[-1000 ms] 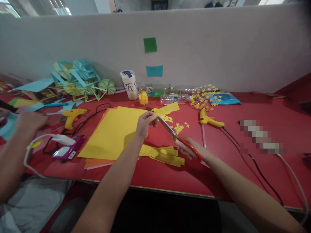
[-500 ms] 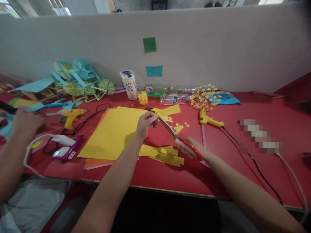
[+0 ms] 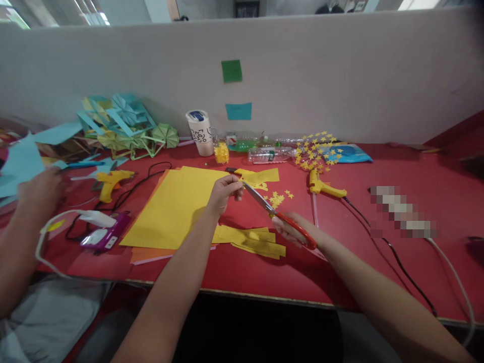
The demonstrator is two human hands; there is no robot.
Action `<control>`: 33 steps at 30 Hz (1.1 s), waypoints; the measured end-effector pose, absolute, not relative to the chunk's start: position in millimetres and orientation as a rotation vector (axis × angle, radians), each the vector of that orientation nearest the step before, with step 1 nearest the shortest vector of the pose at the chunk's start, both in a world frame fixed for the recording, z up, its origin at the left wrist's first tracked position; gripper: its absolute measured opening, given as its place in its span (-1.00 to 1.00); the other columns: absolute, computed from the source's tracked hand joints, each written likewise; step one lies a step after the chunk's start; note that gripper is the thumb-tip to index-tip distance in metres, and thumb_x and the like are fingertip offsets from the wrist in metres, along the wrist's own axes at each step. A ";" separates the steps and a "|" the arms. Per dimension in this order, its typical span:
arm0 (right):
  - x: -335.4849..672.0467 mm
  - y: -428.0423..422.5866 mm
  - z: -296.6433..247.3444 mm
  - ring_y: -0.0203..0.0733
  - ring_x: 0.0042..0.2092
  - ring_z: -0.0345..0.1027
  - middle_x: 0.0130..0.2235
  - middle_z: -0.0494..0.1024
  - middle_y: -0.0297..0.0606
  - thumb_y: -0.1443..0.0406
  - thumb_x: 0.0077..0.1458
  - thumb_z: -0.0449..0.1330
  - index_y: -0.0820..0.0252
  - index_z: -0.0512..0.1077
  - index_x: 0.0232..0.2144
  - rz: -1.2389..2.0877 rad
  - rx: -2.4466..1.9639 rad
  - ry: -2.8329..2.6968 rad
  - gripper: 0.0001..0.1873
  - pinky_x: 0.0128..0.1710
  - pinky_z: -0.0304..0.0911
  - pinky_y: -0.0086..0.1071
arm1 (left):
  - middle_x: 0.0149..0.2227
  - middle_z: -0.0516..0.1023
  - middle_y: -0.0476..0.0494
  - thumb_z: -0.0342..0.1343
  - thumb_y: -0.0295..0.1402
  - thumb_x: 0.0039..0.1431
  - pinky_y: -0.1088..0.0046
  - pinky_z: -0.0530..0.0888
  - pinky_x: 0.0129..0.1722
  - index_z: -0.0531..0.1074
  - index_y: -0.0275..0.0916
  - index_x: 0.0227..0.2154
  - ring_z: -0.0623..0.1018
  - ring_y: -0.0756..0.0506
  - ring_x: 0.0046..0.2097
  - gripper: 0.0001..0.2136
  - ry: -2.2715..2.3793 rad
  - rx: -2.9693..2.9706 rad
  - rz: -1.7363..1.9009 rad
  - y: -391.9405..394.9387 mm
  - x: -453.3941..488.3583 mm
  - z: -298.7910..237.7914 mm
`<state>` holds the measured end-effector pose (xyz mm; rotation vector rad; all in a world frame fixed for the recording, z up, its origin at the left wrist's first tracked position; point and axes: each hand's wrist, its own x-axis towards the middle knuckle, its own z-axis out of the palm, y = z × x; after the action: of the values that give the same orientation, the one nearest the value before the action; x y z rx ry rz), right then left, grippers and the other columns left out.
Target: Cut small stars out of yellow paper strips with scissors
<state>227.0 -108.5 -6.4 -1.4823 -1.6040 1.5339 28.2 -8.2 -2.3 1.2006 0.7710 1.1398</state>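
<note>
My right hand (image 3: 289,228) grips red-handled scissors (image 3: 260,197), their blades pointing up and left. The blade tips reach the fingertips of my left hand (image 3: 226,193), which is closed in a pinch; what it holds is too small to make out. Just behind those fingers lie cut pieces of yellow paper (image 3: 266,176). Small yellow paper stars (image 3: 278,199) are piled beyond the scissors. Below my left hand is a stack of yellow paper sheets (image 3: 170,206), with several yellow paper strips (image 3: 257,242) along its right side.
A yellow glue gun (image 3: 327,189) with a cord lies at right, near a bunch of stars (image 3: 317,151). Plastic bottles (image 3: 270,155) and a white tumbler (image 3: 200,133) stand or lie at the back. At left are a purple power strip (image 3: 108,233), another glue gun (image 3: 112,182) and another person's hand (image 3: 42,189).
My hands and the scissors have stayed almost in place. At the left, the other person's hand has shifted and a light blue paper sheet now stands raised beside it.
</note>
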 end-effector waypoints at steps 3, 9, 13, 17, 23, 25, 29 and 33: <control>226.2 -108.8 -4.6 -0.49 -0.76 -0.09 -0.73 0.08 -0.51 -0.10 0.03 0.07 0.15 0.12 -0.65 1.536 -1.468 -1.622 -0.49 -0.83 -0.12 -0.54 | -0.70 0.36 0.05 0.16 -0.35 -0.21 0.59 0.27 -0.67 0.33 -0.29 -0.64 0.34 0.10 -0.66 -0.86 0.767 1.203 1.137 -7.9 28.0 -3.1; 227.2 -108.8 -4.1 -0.50 -0.77 -0.09 -0.75 0.08 -0.52 -0.10 0.02 0.07 0.15 0.13 -0.65 1.543 -1.464 -1.627 -0.49 -0.83 -0.12 -0.55 | -0.71 0.37 0.04 0.16 -0.36 -0.21 0.59 0.27 -0.68 0.34 -0.29 -0.65 0.34 0.10 -0.67 -0.87 0.756 1.190 1.142 -8.0 28.6 -3.1; 228.5 -108.0 -7.8 -0.49 -0.78 -0.09 -0.76 0.08 -0.52 -0.10 0.02 0.07 0.15 0.16 -0.64 1.545 -1.443 -1.640 -0.50 -0.83 -0.12 -0.55 | -0.71 0.37 0.05 0.16 -0.35 -0.23 0.59 0.26 -0.68 0.33 -0.29 -0.66 0.33 0.10 -0.68 -0.86 0.774 1.182 1.141 -8.2 29.1 -2.6; 226.9 -108.8 -8.8 -0.49 -0.77 -0.09 -0.74 0.09 -0.53 -0.11 0.00 0.09 0.16 0.15 -0.63 1.514 -1.468 -1.617 -0.49 -0.82 -0.14 -0.54 | -0.71 0.38 0.05 0.16 -0.34 -0.22 0.58 0.26 -0.68 0.33 -0.28 -0.66 0.34 0.09 -0.68 -0.87 0.776 1.192 1.139 -7.8 28.7 -2.9; 223.3 -111.1 -5.3 -0.50 -0.75 -0.13 -0.72 0.05 -0.55 -0.11 -0.04 0.13 0.14 0.09 -0.64 1.510 -1.490 -1.538 -0.48 -0.81 -0.17 -0.54 | -0.70 0.36 0.03 0.10 -0.33 -0.12 0.54 0.26 -0.63 0.32 -0.27 -0.68 0.32 0.08 -0.66 -0.84 0.796 1.322 1.181 -7.7 30.1 -5.9; 223.7 -110.8 -6.0 -0.51 -0.75 -0.13 -0.72 0.05 -0.55 -0.12 -0.02 0.11 0.15 0.09 -0.63 1.503 -1.459 -1.547 -0.48 -0.80 -0.17 -0.54 | -0.70 0.33 0.04 0.09 -0.35 -0.08 0.54 0.26 -0.59 0.33 -0.26 -0.68 0.30 0.08 -0.63 -0.84 0.800 1.392 1.220 -7.7 30.8 -7.2; 225.7 -109.0 -10.6 -0.51 -0.76 -0.10 -0.73 0.06 -0.56 -0.16 -0.02 0.06 0.16 0.12 -0.61 1.515 -1.423 -1.577 -0.46 -0.79 -0.16 -0.55 | -0.59 0.34 0.01 0.09 -0.39 -0.07 0.50 0.32 -0.40 0.37 -0.25 -0.69 0.35 0.05 -0.48 -0.85 0.810 1.492 1.333 -7.0 32.2 -7.8; 226.0 -108.1 -15.3 -0.49 -0.77 -0.07 -0.77 0.09 -0.56 -0.18 0.00 0.01 0.16 0.17 -0.56 1.566 -1.385 -1.604 -0.46 -0.77 -0.13 -0.54 | -0.32 0.42 -0.08 0.12 -0.38 -0.12 0.43 0.32 -0.11 0.40 -0.23 -0.69 0.41 -0.07 -0.14 -0.87 0.833 1.488 1.407 -6.8 34.2 -8.0</control>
<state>226.0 -108.1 -15.3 -1.3848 -1.6039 1.5665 34.2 -6.8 -8.0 1.4878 0.8334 1.4072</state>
